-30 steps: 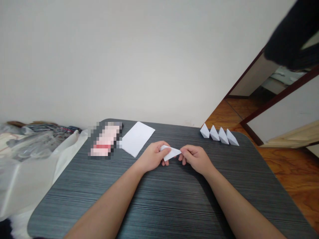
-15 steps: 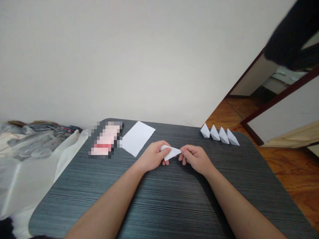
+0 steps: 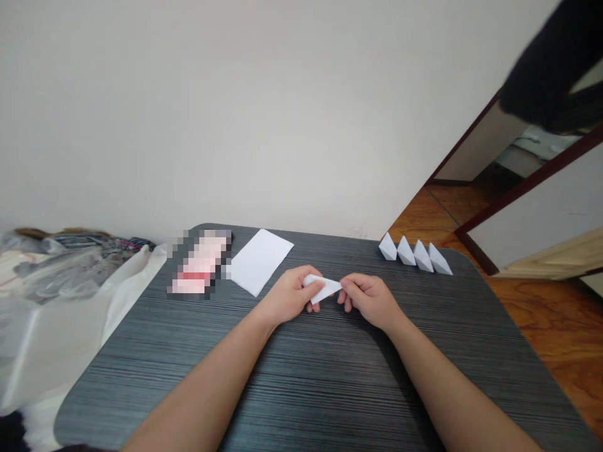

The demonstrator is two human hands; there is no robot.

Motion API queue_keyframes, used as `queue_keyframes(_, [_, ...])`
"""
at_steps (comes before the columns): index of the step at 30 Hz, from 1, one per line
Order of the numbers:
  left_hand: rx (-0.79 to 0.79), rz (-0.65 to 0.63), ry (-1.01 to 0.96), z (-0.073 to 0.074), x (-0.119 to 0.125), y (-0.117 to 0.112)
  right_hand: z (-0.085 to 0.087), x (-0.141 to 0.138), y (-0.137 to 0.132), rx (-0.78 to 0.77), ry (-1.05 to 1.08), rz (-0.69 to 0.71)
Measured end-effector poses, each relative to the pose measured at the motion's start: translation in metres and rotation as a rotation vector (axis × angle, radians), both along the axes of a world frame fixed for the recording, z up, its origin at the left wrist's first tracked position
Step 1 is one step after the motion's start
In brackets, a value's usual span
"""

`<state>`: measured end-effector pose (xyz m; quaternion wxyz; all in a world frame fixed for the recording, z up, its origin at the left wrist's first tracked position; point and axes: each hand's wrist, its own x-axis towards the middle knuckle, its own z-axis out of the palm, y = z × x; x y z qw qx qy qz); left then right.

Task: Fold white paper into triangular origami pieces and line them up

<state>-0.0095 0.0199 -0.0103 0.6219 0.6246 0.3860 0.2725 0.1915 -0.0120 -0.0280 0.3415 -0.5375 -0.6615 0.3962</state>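
Observation:
Between my hands is a small folded white paper (image 3: pixel 326 289), pointed at its right end. My left hand (image 3: pixel 294 294) grips its wide end, thumb on top and fingers behind. The pointed tip is pinched between the thumb and forefinger of my right hand (image 3: pixel 370 298). Both hands are just above the dark table (image 3: pixel 320 376). Left of them lies a stack of white paper (image 3: pixel 261 260). Several folded white paper pieces (image 3: pixel 415 254) stand in a row at the far right of the table.
A blurred-out pink and dark rectangular object (image 3: pixel 202 260) lies at the table's back left. White plastic sheeting (image 3: pixel 61 333) and bagged items are beside the left edge. A pale wall (image 3: pixel 282 113) rises behind, and wooden floor (image 3: pixel 551 320) shows at right.

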Motion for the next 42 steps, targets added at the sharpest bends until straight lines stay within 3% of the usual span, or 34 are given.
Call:
queue_keyframes(18, [-0.008,-0.008,0.024,0.0047,-0.0009,-0.0003,-0.0006,-0.0013,-0.0001,-0.014,0.041,-0.009])
queue_keyframes(27, [-0.004,0.0,-0.003,0.0027,0.0001,-0.0014,0.0003,-0.0022,0.002,-0.203,0.284,-0.003])
queue_keyframes(34, [0.044,-0.015,0.031,0.0034,0.0,-0.0025,0.0008,-0.0008,0.0013,-0.094,0.1,0.041])
queue_keyframes(42, [0.056,-0.012,0.042,0.0032,0.0003,-0.0035,0.0031,-0.003,0.0012,-0.071,0.099,0.03])
